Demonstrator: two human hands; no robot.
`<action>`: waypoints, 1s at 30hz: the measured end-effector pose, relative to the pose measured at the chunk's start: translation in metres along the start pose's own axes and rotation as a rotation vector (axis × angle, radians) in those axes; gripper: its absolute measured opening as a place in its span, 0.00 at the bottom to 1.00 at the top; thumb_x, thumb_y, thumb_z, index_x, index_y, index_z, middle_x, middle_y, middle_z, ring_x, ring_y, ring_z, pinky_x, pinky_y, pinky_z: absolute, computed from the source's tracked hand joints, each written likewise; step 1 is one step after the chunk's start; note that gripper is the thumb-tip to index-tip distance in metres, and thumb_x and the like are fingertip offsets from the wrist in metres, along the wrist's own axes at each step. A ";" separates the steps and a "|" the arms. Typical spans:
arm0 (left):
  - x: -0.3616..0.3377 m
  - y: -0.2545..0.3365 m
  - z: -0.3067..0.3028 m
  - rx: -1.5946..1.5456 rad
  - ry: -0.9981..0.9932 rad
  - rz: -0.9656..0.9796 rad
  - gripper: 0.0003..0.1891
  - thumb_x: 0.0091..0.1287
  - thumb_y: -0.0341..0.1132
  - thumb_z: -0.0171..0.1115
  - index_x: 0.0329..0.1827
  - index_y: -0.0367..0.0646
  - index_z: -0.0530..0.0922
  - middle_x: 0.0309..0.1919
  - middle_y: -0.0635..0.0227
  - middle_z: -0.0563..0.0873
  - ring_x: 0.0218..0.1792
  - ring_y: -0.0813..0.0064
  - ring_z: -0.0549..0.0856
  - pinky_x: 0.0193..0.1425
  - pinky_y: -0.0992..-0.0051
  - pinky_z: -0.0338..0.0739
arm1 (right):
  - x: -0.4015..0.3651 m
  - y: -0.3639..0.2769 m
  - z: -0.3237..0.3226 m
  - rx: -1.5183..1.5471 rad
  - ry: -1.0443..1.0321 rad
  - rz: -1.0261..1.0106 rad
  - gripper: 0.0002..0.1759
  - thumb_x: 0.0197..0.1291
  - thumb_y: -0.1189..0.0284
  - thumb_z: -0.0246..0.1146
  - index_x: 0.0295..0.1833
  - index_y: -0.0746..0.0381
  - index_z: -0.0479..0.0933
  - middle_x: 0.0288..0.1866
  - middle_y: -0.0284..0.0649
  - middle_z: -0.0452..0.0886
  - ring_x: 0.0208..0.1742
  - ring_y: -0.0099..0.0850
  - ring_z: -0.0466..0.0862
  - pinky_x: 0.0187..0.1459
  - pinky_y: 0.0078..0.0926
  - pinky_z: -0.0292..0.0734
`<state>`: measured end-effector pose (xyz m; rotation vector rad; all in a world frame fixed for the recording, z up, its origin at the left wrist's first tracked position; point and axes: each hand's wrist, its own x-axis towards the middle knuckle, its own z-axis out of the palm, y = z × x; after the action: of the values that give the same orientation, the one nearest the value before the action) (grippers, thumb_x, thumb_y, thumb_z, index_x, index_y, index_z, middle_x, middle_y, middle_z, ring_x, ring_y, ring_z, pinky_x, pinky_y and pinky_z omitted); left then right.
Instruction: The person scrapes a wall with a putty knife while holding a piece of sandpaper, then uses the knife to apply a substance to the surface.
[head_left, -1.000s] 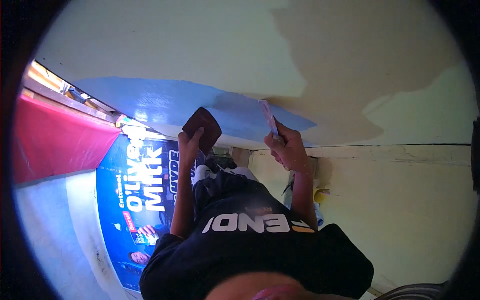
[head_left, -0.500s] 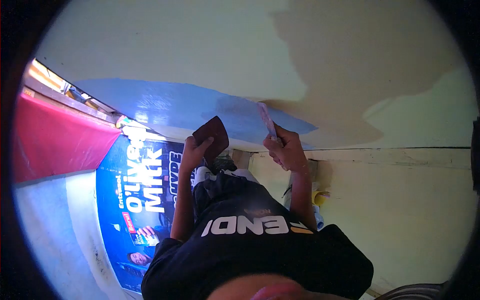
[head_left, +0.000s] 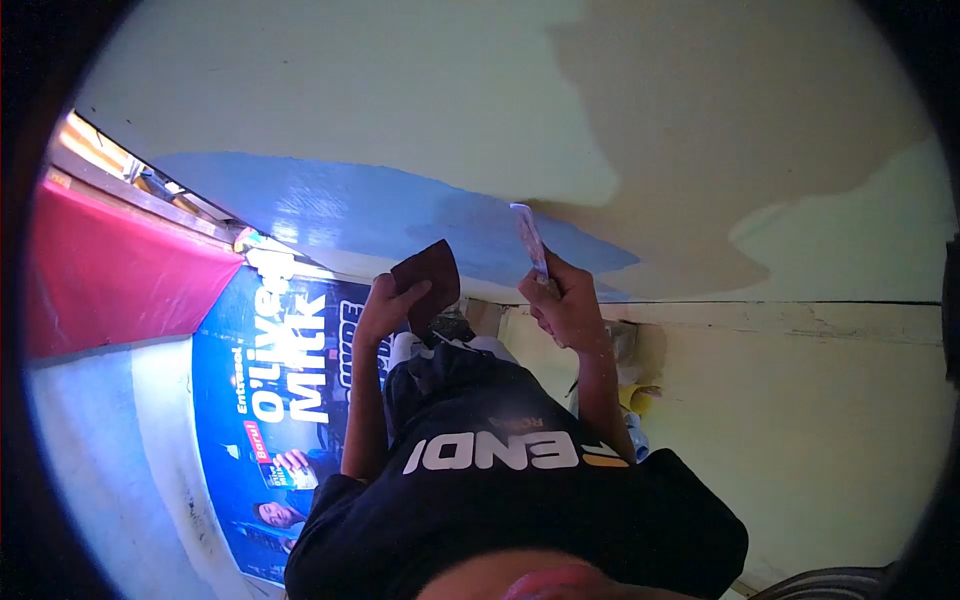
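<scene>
- Your left hand (head_left: 392, 308) is closed on a dark brown pad (head_left: 428, 278); the thumb lies across its near face and the fingers wrap behind it
- The pad stands at 1 o'clock from the left knuckles, with its flat face turned toward you and its upper edge over the lower margin of the blue painted patch (head_left: 340, 210)
- Your right hand (head_left: 568, 305) is clenched in a fist around the lower end of a thin blade (head_left: 529, 240); no gap shows between the fingers
- The blade's long axis runs from the fist up toward 11 to 12 o'clock; you see it nearly edge-on, so its width cannot be judged
- The blade tip sits at the boundary where the blue patch meets the pale wall (head_left: 400, 90); whether it touches the surface cannot be told
- The blade lies at 3 o'clock from the pad, near it but apart; the two hands are level with each other
- The right hand is nearer the right end of the blue patch, and the left hand is nearer its middle
- A blue printed banner (head_left: 290, 390) lies at 7 o'clock from the left hand, with a red sheet (head_left: 110, 270) beyond it at 9 o'clock
</scene>
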<state>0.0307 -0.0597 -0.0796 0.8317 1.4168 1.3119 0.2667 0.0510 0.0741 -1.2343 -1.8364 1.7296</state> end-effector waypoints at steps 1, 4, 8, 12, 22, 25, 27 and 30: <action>-0.002 0.006 0.002 0.001 -0.001 0.000 0.17 0.65 0.35 0.65 0.50 0.30 0.82 0.37 0.63 0.89 0.38 0.78 0.84 0.44 0.74 0.79 | -0.003 0.001 -0.001 0.014 0.004 0.038 0.35 0.64 0.71 0.66 0.76 0.54 0.64 0.30 0.28 0.74 0.25 0.15 0.70 0.24 0.17 0.68; -0.005 0.016 0.001 0.038 -0.002 0.005 0.17 0.65 0.35 0.65 0.50 0.30 0.82 0.37 0.63 0.89 0.37 0.78 0.84 0.43 0.73 0.79 | -0.004 -0.006 0.002 0.052 -0.014 0.040 0.35 0.63 0.72 0.66 0.76 0.55 0.64 0.30 0.28 0.74 0.25 0.16 0.70 0.24 0.17 0.68; 0.000 0.004 0.000 0.041 -0.032 -0.023 0.17 0.65 0.36 0.65 0.49 0.29 0.82 0.36 0.62 0.88 0.36 0.77 0.84 0.42 0.73 0.79 | 0.004 -0.005 0.013 -0.027 0.002 -0.028 0.35 0.63 0.72 0.66 0.75 0.56 0.64 0.30 0.28 0.75 0.25 0.15 0.70 0.25 0.17 0.69; 0.000 0.003 -0.001 0.026 -0.093 -0.054 0.17 0.66 0.36 0.67 0.53 0.34 0.81 0.40 0.65 0.88 0.40 0.78 0.83 0.47 0.73 0.78 | 0.002 -0.006 0.006 0.032 -0.014 0.025 0.35 0.63 0.71 0.67 0.75 0.58 0.64 0.31 0.29 0.76 0.26 0.16 0.70 0.27 0.18 0.70; -0.007 0.011 0.000 0.015 -0.059 -0.060 0.19 0.66 0.36 0.67 0.55 0.34 0.80 0.42 0.64 0.88 0.41 0.78 0.84 0.48 0.72 0.79 | 0.005 -0.004 0.013 0.061 0.019 -0.066 0.25 0.64 0.74 0.65 0.67 0.61 0.72 0.24 0.26 0.70 0.18 0.13 0.67 0.17 0.15 0.63; -0.003 -0.007 -0.002 0.058 -0.062 -0.084 0.18 0.66 0.36 0.67 0.56 0.34 0.80 0.43 0.64 0.88 0.42 0.78 0.84 0.49 0.72 0.79 | 0.008 -0.009 0.015 0.022 -0.024 -0.016 0.34 0.64 0.71 0.66 0.74 0.58 0.65 0.31 0.28 0.76 0.25 0.16 0.71 0.27 0.17 0.71; -0.002 -0.011 -0.003 0.056 -0.067 -0.073 0.18 0.66 0.35 0.67 0.56 0.35 0.80 0.43 0.64 0.88 0.42 0.77 0.84 0.49 0.73 0.79 | 0.008 -0.005 0.017 0.021 -0.002 -0.053 0.34 0.64 0.71 0.66 0.75 0.57 0.65 0.31 0.28 0.75 0.25 0.16 0.71 0.27 0.17 0.71; -0.005 -0.005 -0.002 -0.002 -0.072 -0.023 0.18 0.66 0.35 0.67 0.56 0.35 0.80 0.43 0.65 0.88 0.43 0.77 0.84 0.49 0.73 0.79 | 0.005 -0.003 0.018 0.039 0.016 -0.060 0.34 0.64 0.71 0.67 0.75 0.57 0.64 0.31 0.28 0.75 0.25 0.16 0.71 0.27 0.18 0.71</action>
<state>0.0313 -0.0657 -0.0840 0.8513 1.3646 1.2536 0.2494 0.0437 0.0714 -1.1625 -1.8034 1.7098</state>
